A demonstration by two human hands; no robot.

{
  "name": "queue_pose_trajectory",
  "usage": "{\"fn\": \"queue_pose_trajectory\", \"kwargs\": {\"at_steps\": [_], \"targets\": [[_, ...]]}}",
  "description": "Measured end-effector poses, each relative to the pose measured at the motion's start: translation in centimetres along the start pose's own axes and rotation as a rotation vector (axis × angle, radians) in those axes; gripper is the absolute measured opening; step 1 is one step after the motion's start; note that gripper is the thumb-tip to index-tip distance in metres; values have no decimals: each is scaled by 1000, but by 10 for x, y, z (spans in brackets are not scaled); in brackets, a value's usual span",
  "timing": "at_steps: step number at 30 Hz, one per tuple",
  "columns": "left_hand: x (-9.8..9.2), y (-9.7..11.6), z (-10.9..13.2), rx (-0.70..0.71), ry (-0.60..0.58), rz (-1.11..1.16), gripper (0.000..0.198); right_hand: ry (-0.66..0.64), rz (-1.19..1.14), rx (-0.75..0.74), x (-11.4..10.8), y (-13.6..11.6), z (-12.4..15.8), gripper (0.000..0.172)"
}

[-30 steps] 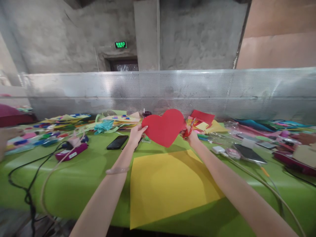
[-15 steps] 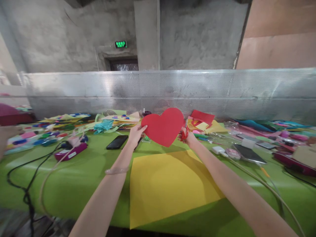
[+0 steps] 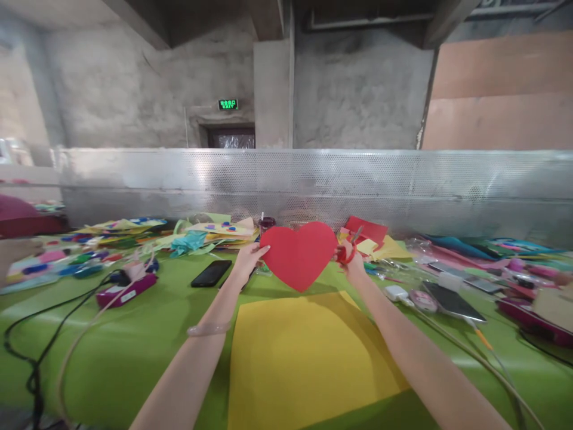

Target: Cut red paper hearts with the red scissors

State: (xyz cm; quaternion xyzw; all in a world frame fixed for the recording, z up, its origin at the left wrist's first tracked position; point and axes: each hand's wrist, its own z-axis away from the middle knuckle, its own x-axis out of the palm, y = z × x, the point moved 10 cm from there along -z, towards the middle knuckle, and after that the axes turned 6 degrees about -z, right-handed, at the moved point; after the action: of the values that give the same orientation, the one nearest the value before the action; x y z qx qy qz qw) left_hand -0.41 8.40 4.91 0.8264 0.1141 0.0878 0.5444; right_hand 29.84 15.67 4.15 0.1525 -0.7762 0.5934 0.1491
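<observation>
A red paper heart is held up above the table, its point downward, between my two hands. My left hand pinches its left edge, thumb in front. At the right edge my right hand grips the heart and also has red-handled scissors in it, blades pointing up and away. Below the heart a large yellow paper sheet lies flat on the green tabletop, with my right forearm crossing over its right side.
A black phone and a purple power strip with cables lie to the left. Paper scraps sit behind my right hand. On the right are a white charger, a dark tablet-like device and cords. A perforated metal barrier stands behind.
The camera view has tilted up, so everything sits lower in the picture. The heart has turned slightly and now hangs more level; both hands keep their hold.
</observation>
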Motion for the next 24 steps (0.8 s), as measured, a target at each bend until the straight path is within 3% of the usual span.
{"fn": "queue_pose_trajectory", "kwargs": {"at_steps": [9,14,24], "targets": [[-2,-3,-1,-16,19,37,40,-212,184,-54,29,-8,18,28],[-6,-3,-1,-37,48,75,51,-175,194,-100,27,-15,18,29],[4,6,5,-8,-26,26,38,-129,88,-54,25,-9,16,29]]}}
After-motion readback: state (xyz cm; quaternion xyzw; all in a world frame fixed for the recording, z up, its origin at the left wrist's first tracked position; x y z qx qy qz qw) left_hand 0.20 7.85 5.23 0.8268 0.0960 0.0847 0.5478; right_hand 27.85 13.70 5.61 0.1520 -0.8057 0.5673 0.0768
